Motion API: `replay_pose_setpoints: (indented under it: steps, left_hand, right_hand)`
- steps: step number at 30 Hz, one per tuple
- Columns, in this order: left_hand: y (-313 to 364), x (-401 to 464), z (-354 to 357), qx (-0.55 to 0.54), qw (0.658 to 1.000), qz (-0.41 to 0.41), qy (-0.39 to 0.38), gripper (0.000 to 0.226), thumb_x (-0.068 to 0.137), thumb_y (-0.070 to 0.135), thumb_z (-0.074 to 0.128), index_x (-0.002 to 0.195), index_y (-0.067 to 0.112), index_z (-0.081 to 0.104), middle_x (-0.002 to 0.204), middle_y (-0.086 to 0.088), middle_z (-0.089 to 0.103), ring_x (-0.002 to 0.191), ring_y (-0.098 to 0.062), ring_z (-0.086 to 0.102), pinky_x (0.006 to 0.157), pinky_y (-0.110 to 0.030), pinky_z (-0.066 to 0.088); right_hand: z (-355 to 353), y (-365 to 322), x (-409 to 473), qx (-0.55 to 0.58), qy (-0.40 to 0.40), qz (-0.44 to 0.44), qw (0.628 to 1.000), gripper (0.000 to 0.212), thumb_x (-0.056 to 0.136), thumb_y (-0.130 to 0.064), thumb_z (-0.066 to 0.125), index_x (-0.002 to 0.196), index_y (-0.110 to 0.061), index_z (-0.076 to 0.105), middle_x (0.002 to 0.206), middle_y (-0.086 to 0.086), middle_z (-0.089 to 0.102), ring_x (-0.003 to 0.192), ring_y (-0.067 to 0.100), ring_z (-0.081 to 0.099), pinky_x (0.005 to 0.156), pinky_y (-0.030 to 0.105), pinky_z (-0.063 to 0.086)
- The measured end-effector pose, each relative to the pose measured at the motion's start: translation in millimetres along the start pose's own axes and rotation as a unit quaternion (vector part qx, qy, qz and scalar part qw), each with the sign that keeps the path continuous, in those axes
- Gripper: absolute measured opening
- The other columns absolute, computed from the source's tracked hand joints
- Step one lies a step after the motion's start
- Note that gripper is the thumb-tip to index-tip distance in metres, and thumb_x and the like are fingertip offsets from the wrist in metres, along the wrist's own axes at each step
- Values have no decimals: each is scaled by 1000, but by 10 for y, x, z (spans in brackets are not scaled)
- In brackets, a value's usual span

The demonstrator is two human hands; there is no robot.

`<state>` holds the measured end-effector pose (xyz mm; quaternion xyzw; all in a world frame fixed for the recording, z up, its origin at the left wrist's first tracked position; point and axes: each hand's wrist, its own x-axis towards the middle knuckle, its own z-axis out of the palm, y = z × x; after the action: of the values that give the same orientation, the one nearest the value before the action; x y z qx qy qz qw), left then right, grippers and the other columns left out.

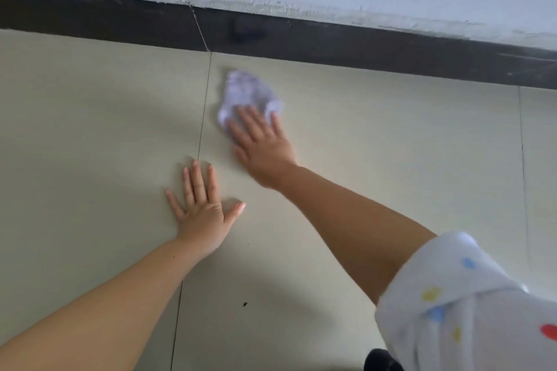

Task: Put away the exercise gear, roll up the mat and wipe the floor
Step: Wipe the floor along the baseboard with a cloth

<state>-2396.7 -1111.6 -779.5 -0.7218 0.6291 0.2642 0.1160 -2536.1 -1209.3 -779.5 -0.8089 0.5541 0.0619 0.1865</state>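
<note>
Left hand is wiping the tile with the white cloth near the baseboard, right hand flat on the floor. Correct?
No, the hands are swapped. The head view shows the right hand pressing the cloth on the tile near the baseboard, while the left hand lies flat on the floor.

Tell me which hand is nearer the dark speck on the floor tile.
Left. The left hand lies flat just up-left of the dark speck; the right hand is much farther up, pressing the cloth near the baseboard.

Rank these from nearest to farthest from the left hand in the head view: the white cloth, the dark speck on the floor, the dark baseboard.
From the left hand:
1. Dark speck, on the tile below and to its right.
2. White cloth, ahead under the right hand's fingers.
3. Dark baseboard, farthest, along the wall.
</note>
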Motion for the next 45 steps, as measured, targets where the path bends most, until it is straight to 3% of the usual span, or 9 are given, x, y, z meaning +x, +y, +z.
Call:
replay_pose_setpoints:
  steps: [5, 11, 18, 22, 25, 29, 36, 42, 45]
  left_hand:
    - [20, -3, -6, 14, 1000, 1, 10, 96, 86, 58, 46, 149, 14, -11, 156, -10, -22, 144, -26, -21, 111, -59, -9]
    - [-5, 12, -24, 23, 1000, -2, -19, 94, 89, 61, 38, 146, 17, -21, 153, -7, -31, 141, -24, -29, 110, -57, -14]
    - [-53, 18, 11, 13, 1000, -11, -4, 93, 88, 59, 41, 148, 16, -16, 153, -4, -29, 142, -20, -27, 111, -55, -12]
    - [-31, -26, 38, 77, 993, 43, 81, 81, 91, 60, 29, 150, 8, 11, 159, -12, -5, 146, -23, -8, 112, -57, -7]
    - [316, -71, 67, 114, 970, 148, 155, 68, 87, 45, 34, 146, 11, 31, 158, -13, 10, 147, -19, -5, 111, -56, -12]
    - [1003, -177, 98, 44, 993, 61, 89, 68, 95, 31, 43, 152, 21, 7, 159, -7, -11, 146, -23, -10, 111, -60, -3]
    - [985, -243, 192, -36, 997, 41, 60, 59, 97, 27, 41, 150, 23, 15, 160, 0, 1, 147, -14, -2, 113, -55, -1]
    - [725, -277, -86, -225, 967, 34, 116, 53, 100, 18, 38, 149, 10, 20, 156, -7, 20, 144, -15, 16, 112, -23, 12]
    - [622, -316, -250, -235, 962, 13, 140, 50, 99, 14, 39, 146, 7, 27, 152, -12, 28, 141, -20, 24, 111, -24, 16]
  right_hand:
    - [-120, 151, 258, -78, -34, -149, 985, 52, 103, -40, 18, 152, -28, 5, 161, -1, -3, 148, 18, -6, 117, 42, -9]
    - [-455, 1960, -385, -51, -35, 26, 998, 83, 82, -67, -17, 152, -25, -2, 161, 2, -4, 147, 17, -6, 117, 39, -3]
    - [-179, 2002, -1044, 81, 91, 462, 879, 59, 102, -37, 24, 153, -13, 8, 160, 14, 0, 148, 25, -4, 118, 49, -1]
    - [12, 1175, -792, 5, 28, 98, 995, 59, 98, -44, 11, 152, -23, 4, 160, 6, -4, 148, 22, -7, 115, 45, -11]
    - [-20, 1211, -757, -50, -6, -110, 993, 60, 95, -45, 6, 152, -27, 12, 160, -1, 7, 148, 19, 2, 117, 40, -8]
    - [-66, 2171, -1154, 2, 67, 135, 989, 65, 91, -46, 2, 152, -26, 13, 160, 2, 8, 148, 18, 3, 119, 41, 0]
    - [-176, 2931, -1885, 124, 128, 551, 815, 56, 102, -38, 14, 153, -18, 3, 161, 8, -4, 148, 22, -7, 119, 48, -4]
    - [98, 1075, -792, 59, 72, 180, 979, 53, 102, -39, 18, 152, -25, 6, 161, 2, -3, 147, 17, -8, 116, 43, -10]
    - [453, -147, -1079, 15, -31, -70, 997, 55, 102, -41, 18, 153, -23, 6, 161, 1, -3, 146, 20, -14, 114, 44, -18]
